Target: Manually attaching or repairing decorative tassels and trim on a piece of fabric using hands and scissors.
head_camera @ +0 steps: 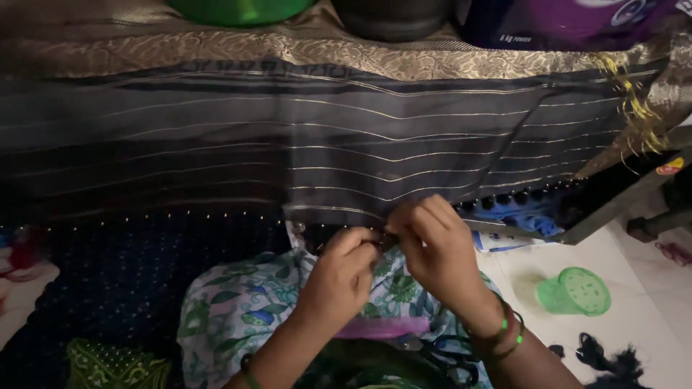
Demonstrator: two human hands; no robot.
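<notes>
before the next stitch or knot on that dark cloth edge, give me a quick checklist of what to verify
1. Left hand pinching the edge of the dark striped cloth: ok.
2. Right hand on the same edge, fingertips meeting the left's: ok.
3. Needle or thread between the fingers: cannot tell, too small and dim.
4. Cloth spread flat over the frame above the hands: ok, though its gold fringe hangs loose at the right.
5. Scissors within reach on the lap: ok.
6. Green cup on the floor lying tipped on its side: not ok if it should stand.
</notes>
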